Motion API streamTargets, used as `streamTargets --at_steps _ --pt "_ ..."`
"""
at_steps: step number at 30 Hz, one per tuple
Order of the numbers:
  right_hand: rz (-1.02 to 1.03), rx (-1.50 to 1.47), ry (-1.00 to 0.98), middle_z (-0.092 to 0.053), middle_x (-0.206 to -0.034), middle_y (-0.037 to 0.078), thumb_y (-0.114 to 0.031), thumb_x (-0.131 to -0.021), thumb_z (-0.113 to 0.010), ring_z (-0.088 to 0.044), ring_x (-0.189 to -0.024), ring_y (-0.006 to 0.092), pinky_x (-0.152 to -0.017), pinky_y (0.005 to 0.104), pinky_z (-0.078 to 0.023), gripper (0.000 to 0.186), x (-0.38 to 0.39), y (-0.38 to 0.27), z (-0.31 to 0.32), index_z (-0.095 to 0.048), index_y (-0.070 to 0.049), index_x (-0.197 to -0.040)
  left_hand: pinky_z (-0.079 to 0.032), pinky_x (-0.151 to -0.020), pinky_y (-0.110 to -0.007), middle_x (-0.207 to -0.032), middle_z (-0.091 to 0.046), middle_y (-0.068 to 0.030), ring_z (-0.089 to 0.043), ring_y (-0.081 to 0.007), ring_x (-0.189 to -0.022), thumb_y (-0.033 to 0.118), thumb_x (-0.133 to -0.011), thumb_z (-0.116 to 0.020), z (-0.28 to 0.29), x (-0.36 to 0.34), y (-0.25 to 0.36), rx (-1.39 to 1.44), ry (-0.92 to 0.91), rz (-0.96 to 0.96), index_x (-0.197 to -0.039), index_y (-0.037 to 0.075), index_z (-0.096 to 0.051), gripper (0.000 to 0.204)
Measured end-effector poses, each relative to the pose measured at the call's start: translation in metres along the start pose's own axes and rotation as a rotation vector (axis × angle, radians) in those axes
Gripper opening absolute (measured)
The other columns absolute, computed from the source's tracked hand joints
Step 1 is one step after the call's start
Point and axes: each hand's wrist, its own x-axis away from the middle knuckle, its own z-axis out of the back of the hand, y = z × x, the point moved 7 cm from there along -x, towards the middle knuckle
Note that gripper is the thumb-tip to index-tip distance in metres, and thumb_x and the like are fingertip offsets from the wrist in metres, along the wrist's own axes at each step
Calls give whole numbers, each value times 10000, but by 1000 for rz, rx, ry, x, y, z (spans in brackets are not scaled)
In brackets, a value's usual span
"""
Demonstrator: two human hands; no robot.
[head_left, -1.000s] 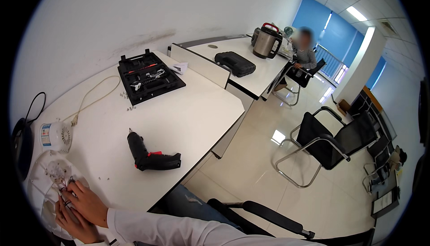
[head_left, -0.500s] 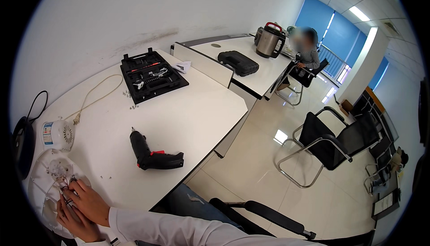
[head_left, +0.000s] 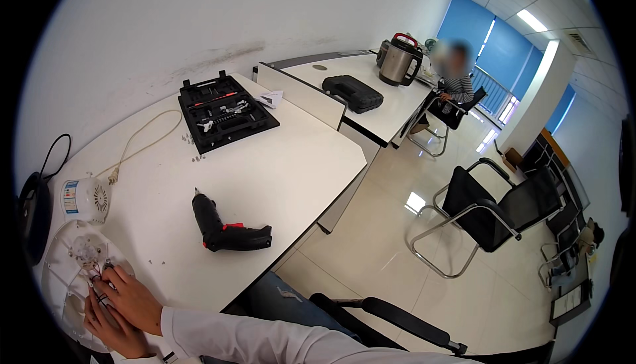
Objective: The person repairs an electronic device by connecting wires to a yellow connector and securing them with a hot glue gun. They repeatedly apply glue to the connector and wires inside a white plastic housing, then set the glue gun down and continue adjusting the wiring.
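Observation:
At the lower left, an opened white plastic housing lies on the table, with a translucent round part and thin red and dark wires inside. My right hand reaches over it, fingers bent and closed at the wires. Just below, my left hand has its fingers curled close together inside the housing; what they pinch is too small to make out. A black power screwdriver with a red trigger rests to the right, away from both hands.
Behind the housing stands a white vented cylinder near a pale power cord. An open black tool case has small screws beside it. Beyond are a closed black case, a steel jug, chairs and a seated person.
My hands and the housing look the same as before. Far off, the seated person has shifted slightly.

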Motion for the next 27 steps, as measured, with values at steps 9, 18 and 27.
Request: streamTargets --at_steps 9,18,27 --pt "-15 -11 -6 -494 -1086 108 -103 -767 -623 -428 -1052 269 -946 299 -396 471 0 0 2 -533 50 -1204 -345 -986 -427 -1340 -488 -175 -438 -337 -1162 231 -999 -363 -2 1 0 10 -15 4 -1386 37 -465 444" --pt "16 49 -1 -492 -1088 123 -109 -770 -622 -428 -1055 270 -949 299 -395 494 1 1 2 -524 64 -1222 -340 -979 -433 -1337 -493 -179 -445 -335 -1155 231 -1008 -342 -3 1 1 2 -17 -8 -1385 31 -465 444" --pt "-4 -10 -15 -496 -1082 120 -105 -773 -615 -427 -1049 271 -941 300 -398 486 0 -1 2 -524 63 -1220 -338 -981 -427 -1338 -495 -178 -453 -334 -1152 229 -1005 -345 1 1 0 -7 -23 0 -1382 31 -469 443"
